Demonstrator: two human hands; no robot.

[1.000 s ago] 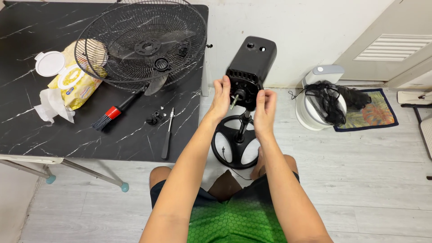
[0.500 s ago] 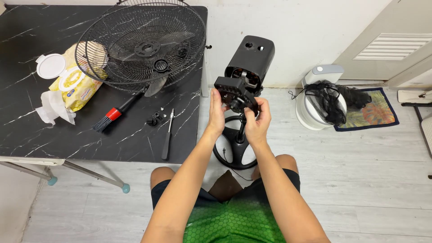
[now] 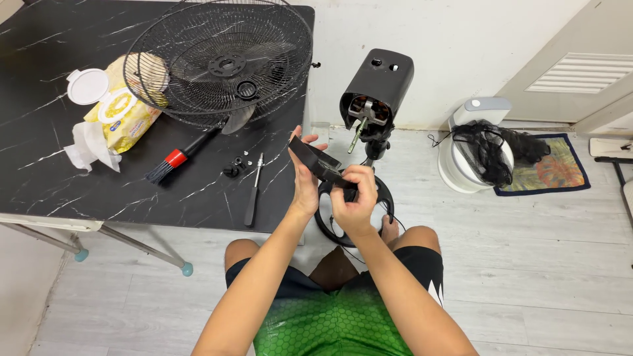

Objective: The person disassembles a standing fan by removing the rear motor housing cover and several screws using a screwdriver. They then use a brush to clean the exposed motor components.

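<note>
Both hands hold a black plastic front cover taken off a fan motor. My left hand grips its left end and my right hand grips its right end. Behind them stands the black fan motor housing on its stand, its front uncovered, with copper windings and a metal shaft showing. The round black base of the stand sits on the floor behind my hands.
A black marble-patterned table at left carries fan grilles, a red-banded brush, a screwdriver, small black parts and a yellow wipes pack. A white bin and a mat lie at right.
The front cover has come off the motor housing and moved down and toward me in both hands. The motor's windings and shaft are now exposed.
</note>
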